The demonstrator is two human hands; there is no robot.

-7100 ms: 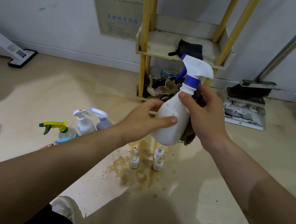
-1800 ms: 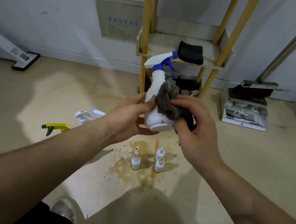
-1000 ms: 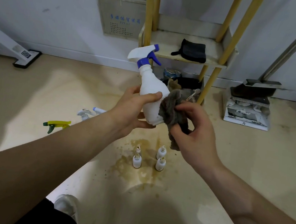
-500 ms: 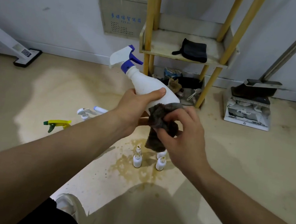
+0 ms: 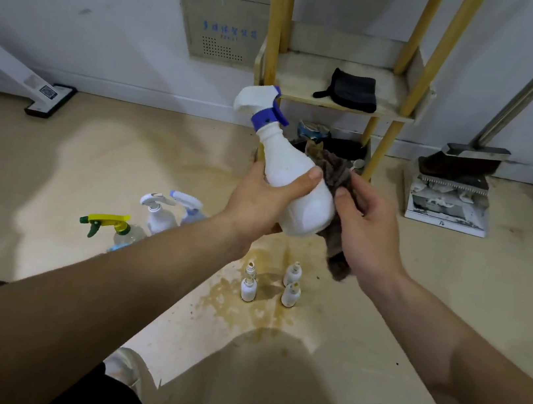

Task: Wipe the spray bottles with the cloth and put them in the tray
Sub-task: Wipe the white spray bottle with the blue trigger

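Our left grip (image 5: 265, 201) clamps the white plastic spray bottle (image 5: 291, 174), now swung upright above the floor (image 5: 448, 315). Our right grip (image 5: 369, 231) pinches the grey fuzzy cloth (image 5: 336, 174), shifted to its three o'clock flank, so we judge wiping unfinished.

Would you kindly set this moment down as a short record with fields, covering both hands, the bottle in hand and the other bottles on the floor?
left hand: grips the white spray bottle round its body
right hand: holds the grey cloth against the bottle's right side
bottle pose: tilted, blue trigger uppermost, held above the floor
on floor: three spray bottles at left; four small bottles on a stained patch
shelf: black cloth lying on it
tray: cannot tell which it is
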